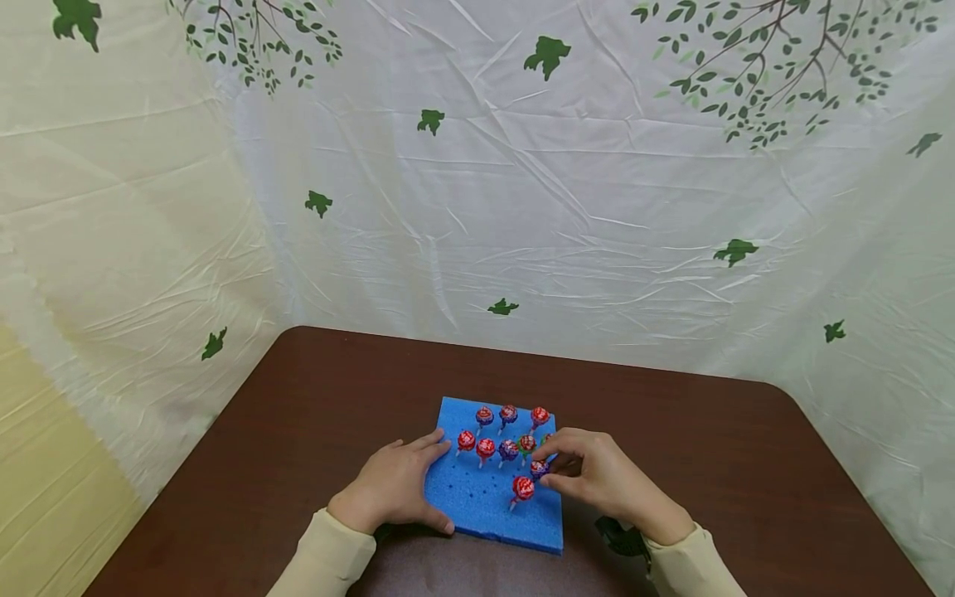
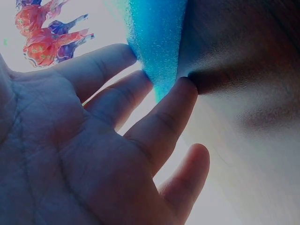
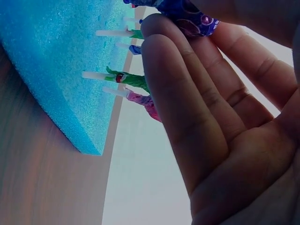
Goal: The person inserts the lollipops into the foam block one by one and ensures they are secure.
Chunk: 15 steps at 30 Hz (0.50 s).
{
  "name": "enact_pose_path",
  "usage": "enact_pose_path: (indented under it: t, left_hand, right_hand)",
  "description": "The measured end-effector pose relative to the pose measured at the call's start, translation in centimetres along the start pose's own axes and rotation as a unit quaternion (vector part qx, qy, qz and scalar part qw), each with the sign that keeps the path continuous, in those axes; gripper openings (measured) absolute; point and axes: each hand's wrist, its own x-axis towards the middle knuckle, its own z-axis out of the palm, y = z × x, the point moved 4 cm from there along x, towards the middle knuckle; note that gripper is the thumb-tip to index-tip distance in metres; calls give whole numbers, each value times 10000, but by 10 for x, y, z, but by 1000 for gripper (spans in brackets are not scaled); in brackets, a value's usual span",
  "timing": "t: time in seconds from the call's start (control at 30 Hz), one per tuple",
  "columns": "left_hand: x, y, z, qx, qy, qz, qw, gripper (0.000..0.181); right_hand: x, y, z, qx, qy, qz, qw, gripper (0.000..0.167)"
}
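Observation:
A blue foam board (image 1: 492, 524) lies on the table with several wrapped lollipops standing in it. My left hand (image 1: 391, 485) spreads along the board's left side, fingers straight, its fingertips touching the edge in the left wrist view. Over the right part of the board, my right hand (image 1: 604, 474) pinches a purple-wrapped lollipop (image 3: 190, 18) between thumb and fingers; its stick is hidden. Just in front of that hand, a red lollipop (image 1: 523, 488) leans in the foam. A green-and-red lollipop (image 1: 526, 444) stands beside the fingertips, and another green one is partly covered by them.
Three lollipops, including a red one (image 1: 540, 416), form the back row. Small holes dot the board's front left. The brown table (image 1: 358, 373) extends around it, with a leaf-printed white curtain (image 1: 448, 207) behind. A dark object (image 1: 622, 537) shows under the right wrist.

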Motion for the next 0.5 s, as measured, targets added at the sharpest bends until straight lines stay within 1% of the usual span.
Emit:
enact_pose_path:
  t: [0.23, 0.5]
  left_hand:
    - [1, -1, 2, 57, 20, -14, 10000, 106]
    - [1, -2, 4, 45, 17, 1, 10000, 107]
  right_hand:
    - [1, -1, 1, 39, -15, 64, 10000, 29]
    - [0, -1, 4, 29, -35, -32, 10000, 28]
